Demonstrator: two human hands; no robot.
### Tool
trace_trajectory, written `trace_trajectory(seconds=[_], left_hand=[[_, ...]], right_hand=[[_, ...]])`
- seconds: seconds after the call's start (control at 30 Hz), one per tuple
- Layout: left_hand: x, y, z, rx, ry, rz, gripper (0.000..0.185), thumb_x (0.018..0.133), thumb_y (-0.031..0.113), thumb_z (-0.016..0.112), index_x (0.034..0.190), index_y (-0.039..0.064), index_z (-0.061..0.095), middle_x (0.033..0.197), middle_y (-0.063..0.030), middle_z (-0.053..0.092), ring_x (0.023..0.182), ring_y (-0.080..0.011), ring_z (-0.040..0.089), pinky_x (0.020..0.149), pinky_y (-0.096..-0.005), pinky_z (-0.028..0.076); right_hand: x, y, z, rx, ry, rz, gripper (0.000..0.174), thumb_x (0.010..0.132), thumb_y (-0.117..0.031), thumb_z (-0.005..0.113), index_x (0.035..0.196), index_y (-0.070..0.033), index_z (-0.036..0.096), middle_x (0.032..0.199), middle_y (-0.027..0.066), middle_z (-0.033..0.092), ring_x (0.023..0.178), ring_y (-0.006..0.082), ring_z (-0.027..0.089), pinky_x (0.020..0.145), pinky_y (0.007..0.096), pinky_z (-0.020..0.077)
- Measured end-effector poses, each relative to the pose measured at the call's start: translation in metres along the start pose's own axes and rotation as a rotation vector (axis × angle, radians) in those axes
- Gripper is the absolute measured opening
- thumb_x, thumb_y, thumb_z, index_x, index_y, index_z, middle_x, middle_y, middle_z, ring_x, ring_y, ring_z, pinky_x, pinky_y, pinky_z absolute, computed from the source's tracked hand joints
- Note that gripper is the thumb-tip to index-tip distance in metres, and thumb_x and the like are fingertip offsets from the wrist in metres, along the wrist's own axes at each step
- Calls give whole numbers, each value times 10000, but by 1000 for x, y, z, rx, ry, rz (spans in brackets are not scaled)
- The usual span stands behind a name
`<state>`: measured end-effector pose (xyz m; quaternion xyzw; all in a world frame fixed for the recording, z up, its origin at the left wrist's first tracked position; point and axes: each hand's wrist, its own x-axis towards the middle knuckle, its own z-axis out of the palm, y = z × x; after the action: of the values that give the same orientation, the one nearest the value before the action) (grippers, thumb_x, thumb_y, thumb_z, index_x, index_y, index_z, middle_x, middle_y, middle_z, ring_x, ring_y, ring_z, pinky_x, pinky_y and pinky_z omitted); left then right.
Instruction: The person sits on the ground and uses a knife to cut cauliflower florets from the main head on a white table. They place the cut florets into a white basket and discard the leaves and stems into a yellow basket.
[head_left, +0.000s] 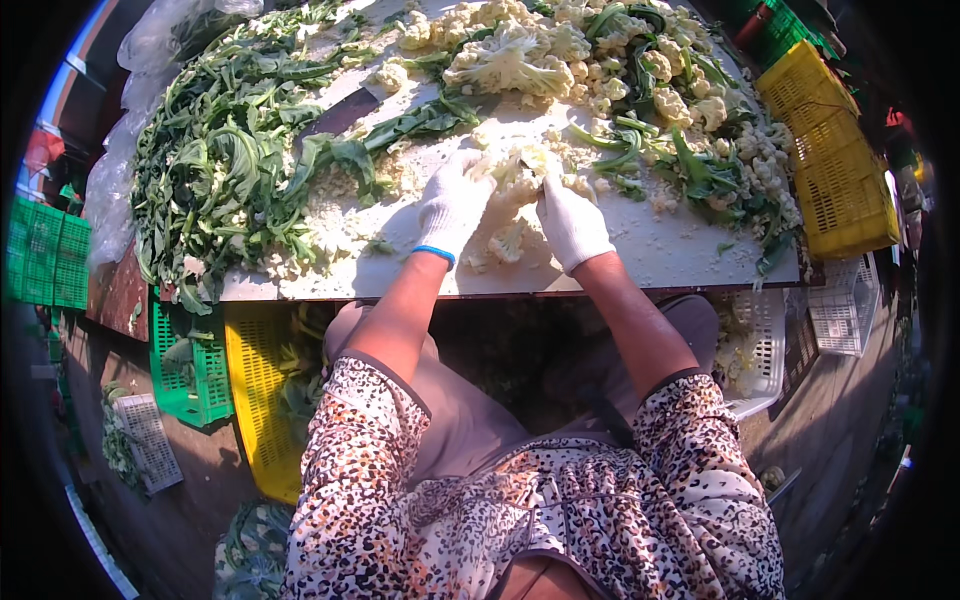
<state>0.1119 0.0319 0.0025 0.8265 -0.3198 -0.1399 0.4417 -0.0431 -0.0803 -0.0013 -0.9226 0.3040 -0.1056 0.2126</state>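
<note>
Both my hands wear white knitted gloves and meet over the white tabletop (652, 255). A cauliflower piece (517, 171) is between them; my left hand (459, 196) grips its left side, and my right hand (570, 219) has its fingers on the right side. Just below lies a loose cauliflower floret (508, 241). Farther back sits a large cauliflower head (510, 64) beside a heap of florets (671, 105). To the left, a dark, flat blade (341, 114) rests partly under leaves; its handle is not visible. My fingertips are partly hidden by the cauliflower.
Green cauliflower leaves (225, 157) are heaped on the left, beside clear plastic sheeting (124, 150). A yellow crate (844, 165) stands at the table's right edge. Below the front edge are a green crate (191, 375), another yellow crate (259, 405) and a white crate (765, 345).
</note>
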Motion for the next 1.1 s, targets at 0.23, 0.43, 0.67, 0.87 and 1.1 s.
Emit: trace_trajectory(seconds=[0.23,0.43,0.67,0.87,1.1], left_hand=[[1,-6,7,36,55,32,362,809,193,742,1142,72,666,1105,-142,698,1039,-291,659,903,-382,513],[-7,-5,11,184,149,228,366,783,197,767,1125,91,690,1116,-152,691,1059,-327,645,919,-407,512],[-12,0,17,-56,106,129,356,786,181,775,1114,69,697,1106,-139,696,1049,-294,652,919,-379,512],[-13,4,10,-447,167,-201,371,815,133,746,1157,35,641,1051,-106,682,919,-212,630,836,-333,523],[-19,4,38,-462,232,-271,321,858,130,735,1116,55,559,1036,-76,643,870,-178,605,769,-316,517]], right_hand=[[1,-7,-8,-29,-22,-7,245,951,-196,503,1102,-6,531,805,262,666,800,445,654,730,530,507],[0,1,-2,-59,-54,5,230,948,-181,495,1083,0,539,834,270,669,824,447,655,740,527,508],[-16,24,6,249,12,185,282,962,-254,494,1022,16,554,968,294,661,937,455,633,824,498,494],[-1,55,-10,476,196,288,257,1002,-241,488,1116,-15,534,770,165,611,615,307,610,595,424,499],[-26,-28,-20,188,260,21,218,1008,-235,512,1123,-51,538,822,256,647,760,470,626,652,536,479]])
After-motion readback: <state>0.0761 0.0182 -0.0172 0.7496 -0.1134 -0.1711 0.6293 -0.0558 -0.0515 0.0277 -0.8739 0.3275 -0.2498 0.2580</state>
